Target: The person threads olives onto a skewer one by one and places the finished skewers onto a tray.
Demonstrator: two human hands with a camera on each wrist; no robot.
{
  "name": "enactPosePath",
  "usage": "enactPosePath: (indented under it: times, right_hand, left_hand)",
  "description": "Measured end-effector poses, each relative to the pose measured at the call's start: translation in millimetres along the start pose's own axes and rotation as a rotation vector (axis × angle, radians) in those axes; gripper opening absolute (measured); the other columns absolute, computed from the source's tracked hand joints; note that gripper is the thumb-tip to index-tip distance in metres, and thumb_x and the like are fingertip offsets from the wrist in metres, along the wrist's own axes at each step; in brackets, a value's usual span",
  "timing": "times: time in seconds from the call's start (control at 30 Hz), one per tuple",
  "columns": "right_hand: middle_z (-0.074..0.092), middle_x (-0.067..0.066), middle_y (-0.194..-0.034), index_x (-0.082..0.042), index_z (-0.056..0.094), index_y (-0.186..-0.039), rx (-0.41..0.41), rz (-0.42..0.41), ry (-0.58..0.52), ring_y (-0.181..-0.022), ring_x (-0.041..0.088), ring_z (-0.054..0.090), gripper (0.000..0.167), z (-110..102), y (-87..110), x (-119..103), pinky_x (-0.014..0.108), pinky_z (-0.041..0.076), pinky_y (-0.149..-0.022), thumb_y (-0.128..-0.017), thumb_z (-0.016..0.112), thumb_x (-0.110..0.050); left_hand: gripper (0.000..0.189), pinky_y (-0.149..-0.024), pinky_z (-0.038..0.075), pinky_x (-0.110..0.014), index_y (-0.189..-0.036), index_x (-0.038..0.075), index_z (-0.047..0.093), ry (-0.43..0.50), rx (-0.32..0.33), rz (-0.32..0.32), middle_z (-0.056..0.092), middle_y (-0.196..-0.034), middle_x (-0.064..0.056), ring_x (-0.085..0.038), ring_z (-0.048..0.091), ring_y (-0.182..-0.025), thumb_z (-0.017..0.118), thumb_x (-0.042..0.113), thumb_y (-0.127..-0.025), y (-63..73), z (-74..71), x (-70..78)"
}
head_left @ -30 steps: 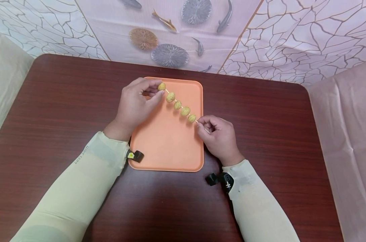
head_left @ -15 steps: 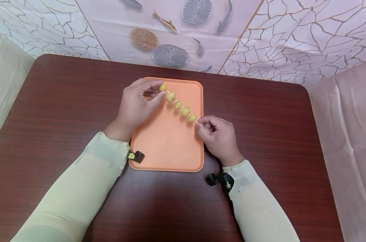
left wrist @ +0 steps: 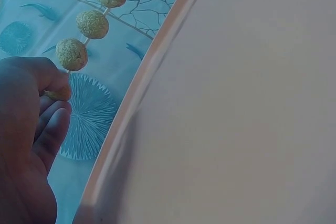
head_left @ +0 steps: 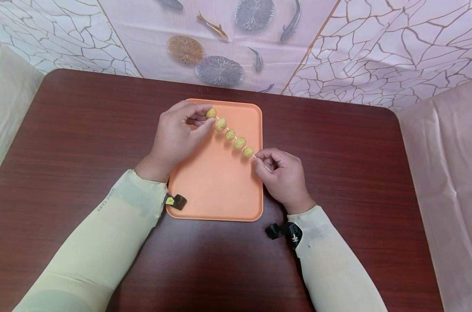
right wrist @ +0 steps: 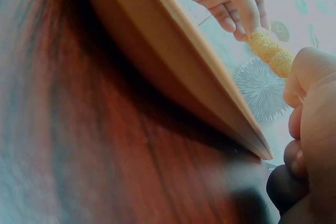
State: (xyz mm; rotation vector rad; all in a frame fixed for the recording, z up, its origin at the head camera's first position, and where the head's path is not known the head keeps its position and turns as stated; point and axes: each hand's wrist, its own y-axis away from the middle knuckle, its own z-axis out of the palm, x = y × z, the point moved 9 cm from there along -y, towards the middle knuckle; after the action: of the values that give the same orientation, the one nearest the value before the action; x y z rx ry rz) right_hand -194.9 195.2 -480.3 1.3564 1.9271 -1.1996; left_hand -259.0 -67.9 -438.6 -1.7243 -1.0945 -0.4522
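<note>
Several yellow, wrinkled balls [head_left: 240, 143] are threaded on a thin wooden skewer [head_left: 255, 156], which slants across above the orange tray. My left hand [head_left: 177, 130] pinches the end ball [head_left: 211, 113] at the skewer's upper left, between thumb and fingers. The skewer's tip is hidden there. At the lower right, my right hand [head_left: 281, 175] pinches the bare end of the skewer, and a short piece shows past the thumb. In the left wrist view, the balls [left wrist: 93, 24] line up beyond the left hand [left wrist: 31, 124]. The right wrist view shows both hands, with balls [right wrist: 265, 45] between them.
The orange tray [head_left: 216, 190] lies on a dark red-brown wooden table [head_left: 337, 173], beneath the hands. A patterned cloth [head_left: 259, 73] with fish hangs behind the table's far edge. Black wrist cameras [head_left: 274, 231] sit on both sleeves.
My left hand has shifted slightly right and down along the skewer. Its end ball now sits a little closer to the neighbouring ball. My right hand stays nearly still.
</note>
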Motion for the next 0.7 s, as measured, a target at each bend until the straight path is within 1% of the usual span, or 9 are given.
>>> enactPosePath:
  times: [0.47,0.7]
  right_hand:
    - [0.061,0.000,-0.069,-0.006,0.083,-0.095,0.008,-0.003,0.005,-0.063,0.011,0.052,0.006,-0.3,-0.4,0.1,0.017,0.042,-0.059,-0.098,0.079,-0.010]
    - [0.060,0.001,-0.069,-0.005,0.082,-0.096,0.001,-0.004,0.012,-0.062,0.012,0.052,0.004,-0.2,-0.8,-1.1,0.017,0.042,-0.058,-0.097,0.080,-0.009]
  left_hand:
    - [0.022,-0.082,0.064,-0.019,-0.119,0.004,0.087,0.002,-0.014,-0.007,0.080,-0.103,-0.010,-0.015,0.074,-0.090,0.088,0.011,-0.098,-0.6,1.1,1.1]
    - [0.023,-0.082,0.063,-0.019,-0.119,0.004,0.087,-0.002,-0.013,-0.004,0.079,-0.104,-0.010,-0.014,0.074,-0.090,0.088,0.011,-0.098,-0.2,1.4,1.2]
